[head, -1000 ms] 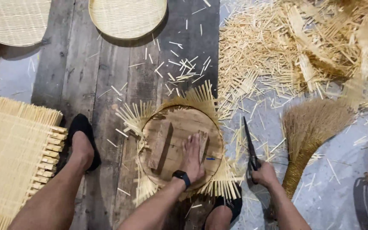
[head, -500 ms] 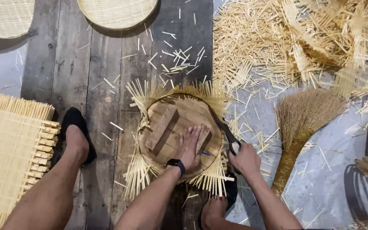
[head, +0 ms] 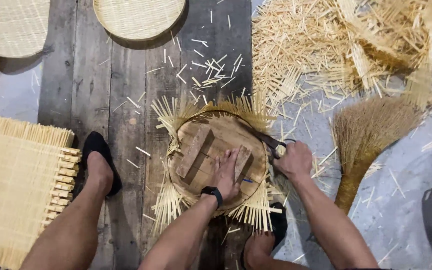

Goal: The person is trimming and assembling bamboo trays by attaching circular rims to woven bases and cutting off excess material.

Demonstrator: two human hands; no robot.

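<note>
The left hand (head: 227,172) lay open and flat, palm down, pressing on a round wooden form (head: 221,150) that sat on top of a woven bamboo piece (head: 256,210). Loose strip ends of that piece fanned out from under the form on all sides of the hand. A dark watch (head: 212,192) was strapped at the wrist just behind the hand. Two wooden blocks were fixed to the top of the form: the longer one (head: 194,151) lay to the left of the hand, apart from it, and the shorter one (head: 241,162) sat against the fingers on their right side.

The right hand (head: 294,160) was closed around the handles of dark shears (head: 267,141), whose blades ran from the hand along the far right edge of the form, among the strip ends.

Beyond the right hand and to its right, a heap of cut bamboo strips (head: 336,50) covered the floor. A straw broom (head: 366,135) lay near the right hand, on its right. Well to the left of the left hand lay a flat woven mat (head: 11,185). Two round woven trays (head: 138,17) lay far ahead of both hands. One shod foot (head: 98,160) rested on the wooden floor (head: 126,90) to the left of the form.
</note>
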